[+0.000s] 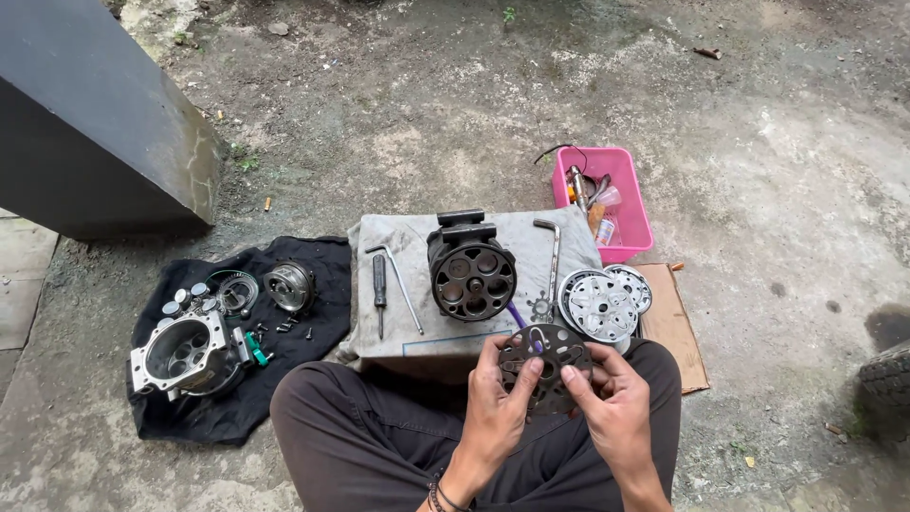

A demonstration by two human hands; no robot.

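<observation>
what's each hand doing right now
left hand: closed on the dark perforated disc, left edge
right hand: closed on the same disc, right edge

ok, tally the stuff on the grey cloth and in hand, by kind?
Dark round plate with holes, held by left hand and right hand: 1
Black cylinder body: 1
Screwdriver: 1
L-shaped keys: 2
Silver round plates: 2
Total: 7
</observation>
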